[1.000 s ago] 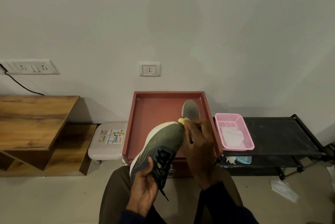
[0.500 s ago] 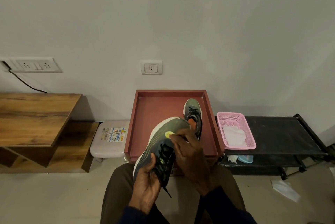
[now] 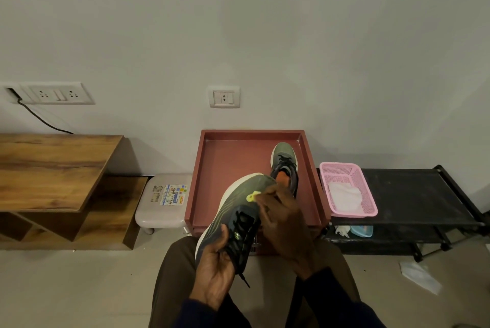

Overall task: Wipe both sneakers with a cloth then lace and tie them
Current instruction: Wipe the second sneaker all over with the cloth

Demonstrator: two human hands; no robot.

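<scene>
Lower center: left hand (image 3: pixel 214 261) grips held sneaker (image 3: pixel 236 200) at the heel end, thumb on its side, fingers wrapped under. Right hand (image 3: pixel 285 221) has curled fingers pinching yellow cloth (image 3: pixel 250 197) onto the upper just above the laces; cloth mostly hidden. Toe points up-right, white sole faces left, 1 lace end dangles. 2nd sneaker (image 3: pixel 283 159) sits in the right part of red tray (image 3: pixel 233 147), center frame, heel hidden behind right hand. Pink basket (image 3: pixel 342 168) with white rag (image 3: pixel 344 197) sits just right of tray on black rack (image 3: pixel 413 195). Stool (image 3: pixel 159 213) left of tray.
</scene>
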